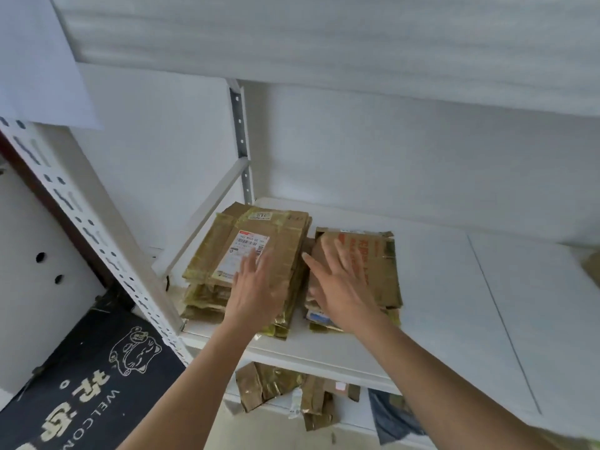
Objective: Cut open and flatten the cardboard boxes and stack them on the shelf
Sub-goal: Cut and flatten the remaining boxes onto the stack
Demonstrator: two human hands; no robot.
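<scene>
Two stacks of flattened cardboard boxes lie side by side on the white shelf [454,287]. The left stack [220,251] is taller, wrapped in shiny tape, with a white shipping label on top. The right stack [383,264] is lower and shows red print. My left hand [259,287] lies flat with straight fingers over the left stack's top sheet. My right hand [341,284] spreads flat over the right stack, fingers pointing to the back. Neither hand holds anything.
A perforated white upright [97,235] slants down the left side of the shelf. Another shelf board [357,37] hangs overhead. Cardboard scraps [279,388] lie on the level below. A dark welcome mat [81,384] covers the floor at lower left.
</scene>
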